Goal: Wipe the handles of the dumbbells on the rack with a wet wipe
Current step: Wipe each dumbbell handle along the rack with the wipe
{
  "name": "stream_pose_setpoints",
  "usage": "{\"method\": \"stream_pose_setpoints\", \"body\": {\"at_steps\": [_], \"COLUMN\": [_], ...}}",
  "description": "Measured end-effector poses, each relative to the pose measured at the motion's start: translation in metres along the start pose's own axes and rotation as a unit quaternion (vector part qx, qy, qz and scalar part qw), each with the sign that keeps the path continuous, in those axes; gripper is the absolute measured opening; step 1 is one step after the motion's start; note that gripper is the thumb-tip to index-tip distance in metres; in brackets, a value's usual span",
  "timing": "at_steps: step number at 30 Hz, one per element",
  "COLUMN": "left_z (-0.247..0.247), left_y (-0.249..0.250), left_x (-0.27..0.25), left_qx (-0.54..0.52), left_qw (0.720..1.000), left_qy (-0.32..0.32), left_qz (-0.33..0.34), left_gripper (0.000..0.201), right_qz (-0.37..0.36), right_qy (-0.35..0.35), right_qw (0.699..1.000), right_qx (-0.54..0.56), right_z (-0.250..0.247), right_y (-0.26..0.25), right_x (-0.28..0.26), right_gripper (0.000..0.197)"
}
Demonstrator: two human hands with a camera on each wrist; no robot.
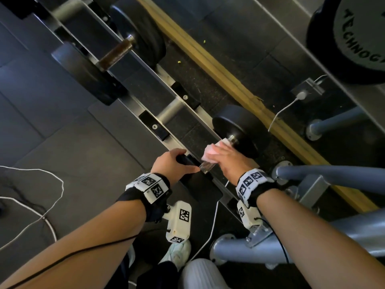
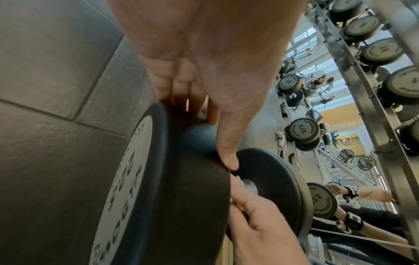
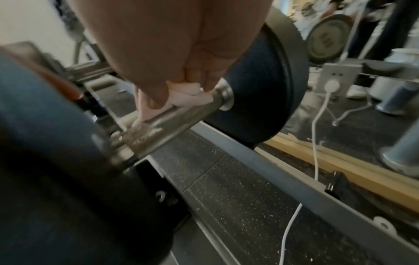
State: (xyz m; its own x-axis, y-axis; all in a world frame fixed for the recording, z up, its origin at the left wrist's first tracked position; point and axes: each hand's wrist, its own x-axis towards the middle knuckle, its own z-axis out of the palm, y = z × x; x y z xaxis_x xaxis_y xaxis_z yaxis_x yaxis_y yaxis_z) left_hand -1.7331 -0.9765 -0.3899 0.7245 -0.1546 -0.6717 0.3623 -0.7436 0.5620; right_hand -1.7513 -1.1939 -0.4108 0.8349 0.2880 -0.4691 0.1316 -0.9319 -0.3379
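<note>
A black dumbbell lies across the rack's two rails, its far head (image 1: 235, 130) toward the mirror. My left hand (image 1: 180, 158) grips the rim of the near head (image 2: 163, 188), fingers curled over the edge and thumb along the inner face. My right hand (image 1: 224, 155) is wrapped round the steel handle (image 3: 165, 127) with a white wet wipe (image 1: 209, 151) bunched under the fingers. In the right wrist view the wipe (image 3: 188, 96) sits close to the far collar. A short bare stretch of handle (image 1: 206, 166) shows between my hands. A second dumbbell with a rusty handle (image 1: 116, 53) rests further up the rack.
The rack's grey rails (image 1: 145, 105) run diagonally over dark rubber floor. A wooden strip (image 1: 229, 80) and a mirror lie behind, with a wall socket (image 1: 302, 94) and white cable (image 1: 279, 115). A grey machine frame (image 1: 312, 176) stands at right. Loose cables (image 1: 52, 180) lie on the left floor.
</note>
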Motion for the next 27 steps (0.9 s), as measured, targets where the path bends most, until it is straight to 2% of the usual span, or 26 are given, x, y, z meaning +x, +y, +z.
{"method": "stream_pose_setpoints", "body": {"at_steps": [3,5,7,8,10,13,14,17,19,21,23,25,27], "left_z": [0.012,0.016,0.018,0.018,0.020,0.026,0.027,0.029,0.029,0.029,0.027,0.024,0.020], "left_y": [-0.005,-0.006,-0.005,-0.004,-0.002,-0.002,-0.002,-0.003,-0.003,-0.003,-0.003,-0.004,-0.006], "left_x": [-0.005,-0.006,-0.005,-0.004,-0.003,-0.003,-0.003,-0.002,-0.002,-0.002,-0.002,-0.002,0.000], "left_qx": [-0.053,-0.059,-0.053,-0.048,-0.026,0.025,0.034,0.050,0.055,0.057,0.060,0.060,0.065], "left_qw": [0.999,0.998,0.998,0.999,0.999,0.999,0.999,0.998,0.998,0.998,0.998,0.997,0.996], "left_qy": [0.004,0.003,0.001,0.000,-0.003,-0.008,-0.007,-0.011,-0.012,-0.013,-0.023,-0.041,-0.061], "left_qz": [0.009,0.017,0.022,0.022,0.022,0.023,0.025,0.028,0.029,0.030,0.029,0.027,0.027], "left_gripper": [0.075,0.079,0.091,0.099,0.115,0.130,0.132,0.141,0.144,0.145,0.145,0.147,0.148], "right_qz": [-0.035,-0.024,-0.005,-0.002,0.033,0.093,0.075,-0.036,-0.072,-0.080,-0.021,0.051,0.052], "right_qy": [-0.077,-0.101,-0.081,-0.042,0.005,-0.010,-0.020,-0.050,-0.078,-0.070,-0.025,0.004,0.002], "right_qw": [0.994,0.992,0.995,0.996,0.994,0.990,0.991,0.995,0.992,0.991,0.993,0.993,0.994], "right_qx": [-0.076,-0.066,-0.059,-0.077,-0.104,-0.107,-0.108,-0.082,-0.069,-0.086,-0.116,-0.111,-0.092], "right_z": [0.005,0.007,0.003,0.002,0.003,0.006,0.008,0.013,0.010,0.002,-0.008,-0.012,-0.008], "right_y": [-0.004,0.001,0.004,0.004,0.007,0.007,0.006,0.003,0.002,0.000,0.004,0.013,0.015], "right_x": [-0.003,-0.005,-0.005,-0.002,0.000,0.000,-0.001,-0.012,-0.018,-0.014,-0.006,-0.001,0.000], "right_gripper": [0.068,0.073,0.063,0.063,0.078,0.090,0.092,0.085,0.085,0.078,0.073,0.082,0.086]}}
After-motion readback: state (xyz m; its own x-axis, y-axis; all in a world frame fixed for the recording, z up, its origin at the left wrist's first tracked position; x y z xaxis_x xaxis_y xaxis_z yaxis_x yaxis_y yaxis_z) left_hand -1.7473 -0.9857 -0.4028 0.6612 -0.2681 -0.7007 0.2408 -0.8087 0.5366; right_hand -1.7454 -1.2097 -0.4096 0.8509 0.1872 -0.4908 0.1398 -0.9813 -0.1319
